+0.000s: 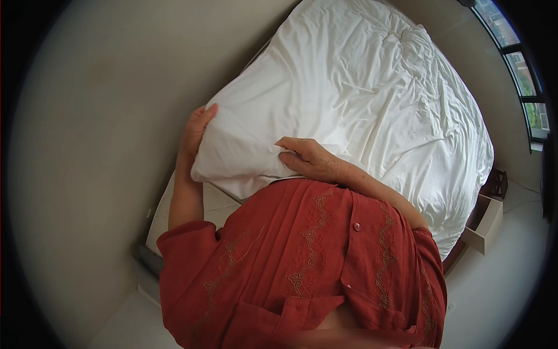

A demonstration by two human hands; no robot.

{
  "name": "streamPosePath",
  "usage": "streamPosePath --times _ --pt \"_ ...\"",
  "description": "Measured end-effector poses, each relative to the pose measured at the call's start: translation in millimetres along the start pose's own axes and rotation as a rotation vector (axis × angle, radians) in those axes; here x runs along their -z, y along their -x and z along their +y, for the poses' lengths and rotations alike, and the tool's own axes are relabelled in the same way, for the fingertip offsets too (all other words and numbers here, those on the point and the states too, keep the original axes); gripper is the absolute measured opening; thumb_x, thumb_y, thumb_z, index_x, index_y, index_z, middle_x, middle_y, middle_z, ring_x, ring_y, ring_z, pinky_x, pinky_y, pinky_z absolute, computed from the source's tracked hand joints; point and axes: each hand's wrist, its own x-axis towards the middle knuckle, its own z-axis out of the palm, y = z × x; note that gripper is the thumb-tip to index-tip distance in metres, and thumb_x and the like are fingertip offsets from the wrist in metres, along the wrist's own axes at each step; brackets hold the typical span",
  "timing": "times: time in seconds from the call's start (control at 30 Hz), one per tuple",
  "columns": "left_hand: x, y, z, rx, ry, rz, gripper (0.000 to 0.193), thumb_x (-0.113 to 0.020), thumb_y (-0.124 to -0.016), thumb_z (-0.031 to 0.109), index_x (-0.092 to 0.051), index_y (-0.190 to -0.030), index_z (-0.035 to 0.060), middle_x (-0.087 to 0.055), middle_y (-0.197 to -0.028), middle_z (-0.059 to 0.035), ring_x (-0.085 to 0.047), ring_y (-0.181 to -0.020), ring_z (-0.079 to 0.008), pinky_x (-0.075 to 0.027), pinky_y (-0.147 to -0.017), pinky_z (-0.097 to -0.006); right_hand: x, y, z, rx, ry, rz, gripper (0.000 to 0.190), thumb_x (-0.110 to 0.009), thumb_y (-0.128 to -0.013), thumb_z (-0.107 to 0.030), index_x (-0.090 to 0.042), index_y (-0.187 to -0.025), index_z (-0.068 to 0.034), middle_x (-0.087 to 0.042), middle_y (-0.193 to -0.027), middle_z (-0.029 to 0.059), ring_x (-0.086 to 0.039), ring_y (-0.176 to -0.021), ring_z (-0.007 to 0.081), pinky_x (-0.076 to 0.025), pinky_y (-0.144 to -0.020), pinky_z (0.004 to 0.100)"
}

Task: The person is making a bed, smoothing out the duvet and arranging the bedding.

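Observation:
A rumpled white duvet (314,87) covers most of the bed before me. Its left part lies fairly smooth, while deep wrinkles run across the right part. My left hand (198,128) grips the duvet's left edge, thumb on top and fingers mostly hidden behind the fabric. Closer to my body, my right hand (311,159) pinches the near edge between thumb and fingers. A corner of the duvet bulges between the two hands and hangs over the pale mattress (218,203), which shows bare beside my red shirt (322,244).
A plain wall (96,131) runs close along the bed's left side. On the right, a pulled-out drawer (486,224) juts from under the bed's side, near a small dark stand (497,183). A dark-framed window (521,74) is at upper right.

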Motion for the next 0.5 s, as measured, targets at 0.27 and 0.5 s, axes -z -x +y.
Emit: streamPosePath --times 0.27,0.5 --pt "6.8 -0.7 4.5 0.131 0.895 -0.074 0.044 -0.047 -0.085 0.039 -0.051 -0.108 0.0021 -0.053 -0.11 -0.0121 -0.049 -0.102 -0.0237 -0.037 -0.09 -0.0363 18.5 38.9 70.1 -0.137 -0.087 -0.03 0.063 -0.057 -0.08 -0.04 -0.036 -0.127 -0.003 -0.049 -0.114 0.018 -0.044 -0.11 0.0264 -0.033 -0.094 0.0348" --pt "22.7 -48.5 -23.8 0.104 0.455 0.073 0.044 -0.047 -0.086 0.038 -0.049 -0.11 0.0023 -0.053 -0.11 -0.0121 -0.05 -0.102 -0.0242 -0.038 -0.089 -0.0359 27.8 100.7 116.9 -0.465 -0.037 0.004 0.062 -0.061 -0.077 -0.036 -0.039 -0.126 -0.003 -0.049 -0.117 0.0145 -0.046 -0.104 0.0186 -0.036 -0.089 0.0306"
